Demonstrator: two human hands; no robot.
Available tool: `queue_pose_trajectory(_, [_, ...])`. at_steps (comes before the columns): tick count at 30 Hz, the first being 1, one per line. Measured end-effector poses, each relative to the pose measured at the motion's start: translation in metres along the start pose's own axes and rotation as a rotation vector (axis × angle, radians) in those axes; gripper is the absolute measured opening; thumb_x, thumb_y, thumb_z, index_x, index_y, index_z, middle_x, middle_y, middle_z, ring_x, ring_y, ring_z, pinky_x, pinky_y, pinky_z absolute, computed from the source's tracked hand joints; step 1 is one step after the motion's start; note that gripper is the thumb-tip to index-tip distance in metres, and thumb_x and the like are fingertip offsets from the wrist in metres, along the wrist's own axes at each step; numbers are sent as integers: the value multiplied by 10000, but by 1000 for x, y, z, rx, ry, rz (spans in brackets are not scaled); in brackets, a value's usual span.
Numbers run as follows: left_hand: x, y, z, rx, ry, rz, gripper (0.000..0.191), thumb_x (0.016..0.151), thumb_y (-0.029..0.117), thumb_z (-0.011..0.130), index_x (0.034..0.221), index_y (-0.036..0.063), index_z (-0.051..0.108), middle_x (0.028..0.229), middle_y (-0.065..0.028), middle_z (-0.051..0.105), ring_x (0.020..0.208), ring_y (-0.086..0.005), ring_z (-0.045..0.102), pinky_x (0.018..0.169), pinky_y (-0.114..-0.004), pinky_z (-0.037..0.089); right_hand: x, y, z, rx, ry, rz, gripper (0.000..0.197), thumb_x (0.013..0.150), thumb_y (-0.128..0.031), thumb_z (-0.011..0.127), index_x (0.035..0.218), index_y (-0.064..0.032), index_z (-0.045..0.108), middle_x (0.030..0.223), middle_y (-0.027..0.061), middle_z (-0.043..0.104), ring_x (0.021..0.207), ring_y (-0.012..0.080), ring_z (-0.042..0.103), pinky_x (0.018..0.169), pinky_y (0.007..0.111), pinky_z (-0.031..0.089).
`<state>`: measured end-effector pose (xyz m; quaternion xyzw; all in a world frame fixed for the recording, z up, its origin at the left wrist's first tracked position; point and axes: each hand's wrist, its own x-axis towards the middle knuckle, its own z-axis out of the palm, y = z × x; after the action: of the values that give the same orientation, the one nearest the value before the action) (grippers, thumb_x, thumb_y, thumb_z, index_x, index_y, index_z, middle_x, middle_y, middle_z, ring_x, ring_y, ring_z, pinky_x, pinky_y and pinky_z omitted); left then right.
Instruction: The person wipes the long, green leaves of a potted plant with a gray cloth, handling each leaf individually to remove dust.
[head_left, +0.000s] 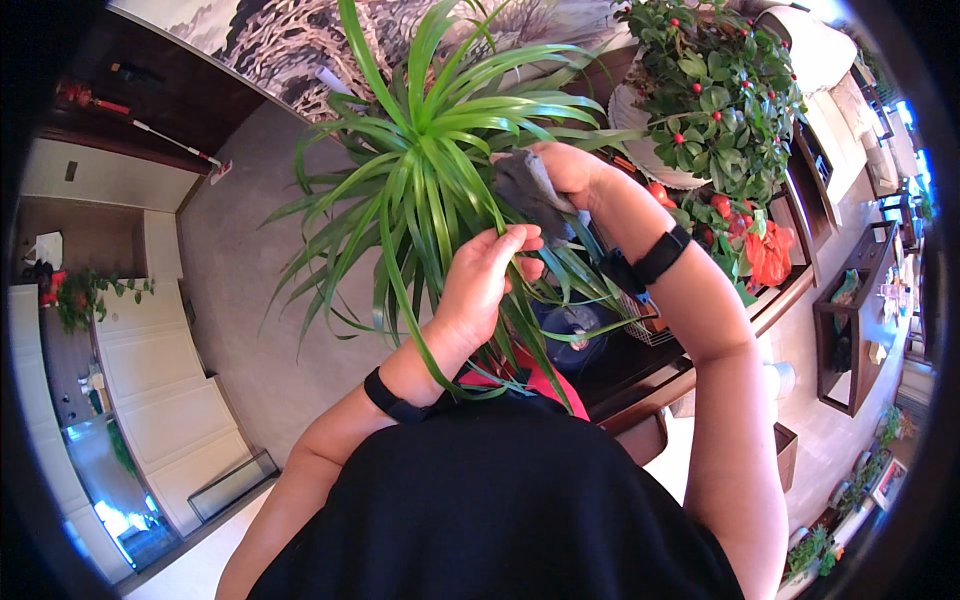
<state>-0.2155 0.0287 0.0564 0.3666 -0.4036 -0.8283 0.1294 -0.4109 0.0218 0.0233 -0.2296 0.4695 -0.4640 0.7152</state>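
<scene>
A large potted plant with long, strap-like green leaves spreads before me. My left hand is at its lower right side, thumb and fingers closed on a long green leaf. Just above and to the right, my right hand grips a grey cloth, which lies against the leaves. Its fingertips are partly hidden by the cloth. Both wrists wear black bands. Below the leaves, part of a red item shows near my black shirt; the plant's pot cannot be made out.
A leafy plant with red berries stands at the upper right beside a pale, ribbed pot. Under it are red decorations and a wire basket on a dark wooden table. A mop leans at the left; white cabinets line that side.
</scene>
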Motion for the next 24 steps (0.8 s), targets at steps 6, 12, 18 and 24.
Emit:
queue_pose_trajectory(6, [7, -5, 3, -35, -27, -20, 327, 903, 222, 529, 1132, -12, 520, 1006, -111, 582, 759, -160, 578, 716, -292, 487, -56, 16, -1, -25, 171, -52, 267, 886, -267, 567, 968, -22, 633, 793, 21, 622, 656, 91, 555, 587, 246, 461])
queue_pose_trajectory(12, [19, -9, 17, -195, -45, -39, 341, 884, 141, 497, 1193, 2, 458, 1046, -140, 571, 785, -224, 603, 741, -356, 502, -118, 46, -13, -26, 306, -27, 329, 869, -324, 597, 906, 0, 641, 745, 6, 618, 620, 77, 536, 570, 227, 441])
queue_pose_trajectory(18, [33, -9, 19, -276, -83, -78, 267, 867, 115, 484, 1120, 30, 499, 1052, -119, 585, 743, -193, 583, 724, -358, 504, -183, 73, -19, -184, 481, 15, 286, 886, -295, 580, 853, -15, 629, 730, -5, 594, 636, 68, 541, 581, 210, 445])
queue_pose_trajectory(24, [32, -7, 27, -267, -72, -64, 222, 876, 207, 571, 1030, 47, 572, 950, -79, 609, 642, -127, 513, 672, -333, 502, -247, 105, -36, -155, 555, 100, 282, 891, -261, 575, 903, 9, 656, 764, -9, 612, 674, 62, 532, 615, 216, 436])
